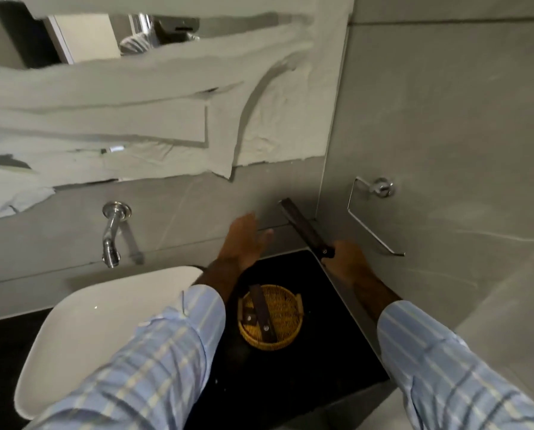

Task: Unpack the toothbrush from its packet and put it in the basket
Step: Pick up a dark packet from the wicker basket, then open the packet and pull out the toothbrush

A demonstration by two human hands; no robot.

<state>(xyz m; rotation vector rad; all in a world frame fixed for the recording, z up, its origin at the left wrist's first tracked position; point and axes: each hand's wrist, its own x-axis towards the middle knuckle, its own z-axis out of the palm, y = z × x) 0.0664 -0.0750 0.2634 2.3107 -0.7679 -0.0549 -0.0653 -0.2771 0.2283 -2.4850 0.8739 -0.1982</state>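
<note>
Right grip [344, 262] is closed on one end of a long dark packet [306, 228], which slants up toward the wall corner. Left grip [244, 240] we note open and empty, fingers spread, above the black worktop [321, 361]. Below them the basket [270, 316] holds two more dark packets [261, 311], beside the sink [104, 330].

My left hand [244, 240] flat and spread, fingers forward, my right hand [347, 259] fisted around a dark packet [306, 228], both forearms extended
</note>
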